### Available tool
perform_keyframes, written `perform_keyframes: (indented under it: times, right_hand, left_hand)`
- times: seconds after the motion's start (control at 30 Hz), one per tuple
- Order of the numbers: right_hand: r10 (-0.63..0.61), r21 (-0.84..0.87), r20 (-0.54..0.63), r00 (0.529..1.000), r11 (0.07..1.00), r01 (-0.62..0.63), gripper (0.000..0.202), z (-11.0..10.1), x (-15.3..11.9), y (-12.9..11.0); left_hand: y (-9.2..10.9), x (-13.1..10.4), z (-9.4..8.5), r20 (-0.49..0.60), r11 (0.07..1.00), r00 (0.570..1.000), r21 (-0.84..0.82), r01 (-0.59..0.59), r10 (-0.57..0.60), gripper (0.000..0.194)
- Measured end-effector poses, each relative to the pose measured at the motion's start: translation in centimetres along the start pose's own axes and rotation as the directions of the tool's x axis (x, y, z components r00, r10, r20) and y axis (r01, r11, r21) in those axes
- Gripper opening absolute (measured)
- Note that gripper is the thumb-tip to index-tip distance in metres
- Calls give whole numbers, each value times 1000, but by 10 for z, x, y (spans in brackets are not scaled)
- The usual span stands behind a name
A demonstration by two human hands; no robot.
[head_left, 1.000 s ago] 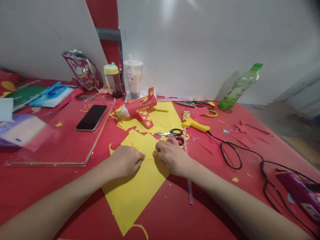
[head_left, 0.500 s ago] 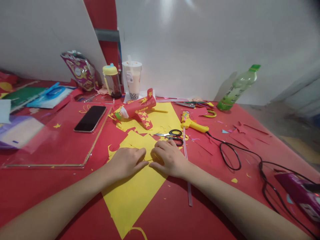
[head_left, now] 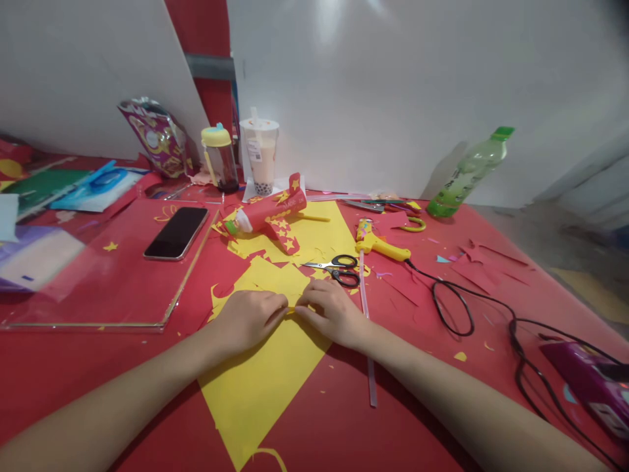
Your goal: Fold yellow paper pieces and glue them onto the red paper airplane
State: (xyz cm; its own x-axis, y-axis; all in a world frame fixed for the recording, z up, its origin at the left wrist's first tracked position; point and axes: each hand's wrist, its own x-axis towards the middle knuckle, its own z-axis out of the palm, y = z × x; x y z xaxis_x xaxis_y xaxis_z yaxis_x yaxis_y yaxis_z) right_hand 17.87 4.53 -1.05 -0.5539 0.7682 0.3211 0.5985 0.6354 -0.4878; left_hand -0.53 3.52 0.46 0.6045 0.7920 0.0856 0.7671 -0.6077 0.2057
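My left hand (head_left: 253,319) and my right hand (head_left: 335,313) face each other above a sheet of yellow paper (head_left: 260,387). Between their fingertips runs a thin rolled strip of yellow paper (head_left: 291,310), pinched at one end by each hand. Most of the strip is hidden by the fingers. Black-handled scissors (head_left: 339,267) lie just beyond my right hand. Farther back, a red paper-covered bottle rocket or plane (head_left: 270,213) with yellow stars rests on its side on more yellow paper.
A yellow glue gun (head_left: 381,248) with a black cord lies to the right; a clear glue stick (head_left: 367,328) runs beside my right wrist. On the left are a phone (head_left: 177,233) and a clear sheet (head_left: 113,288). A drink cup (head_left: 265,157) and a leaning green bottle (head_left: 466,174) stand behind.
The fingertips of both hands have closed more tightly, and the yellow strip between them now shows as a narrow roll. Other things stay where they were.
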Motion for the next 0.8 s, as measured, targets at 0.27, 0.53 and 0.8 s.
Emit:
perform_keyframes:
  times: [0.27, 0.53, 0.8]
  right_hand:
    - [170, 215, -33, 985, 963, -159, 10, -6, 2, -10]
    - [59, 150, -243, 968, 988, -22, 10, -3, 0, -15]
    - [136, 154, -220, 966, 983, -104, 8, 1, -2, -17]
  left_hand:
    - [4, 0, -6, -10, 952, 984, -252, 171, -179, 22]
    - [8, 6, -12, 163, 786, 937, -511, 348, -310, 29]
    - [8, 4, -8, 95, 807, 943, -495, 323, -319, 25]
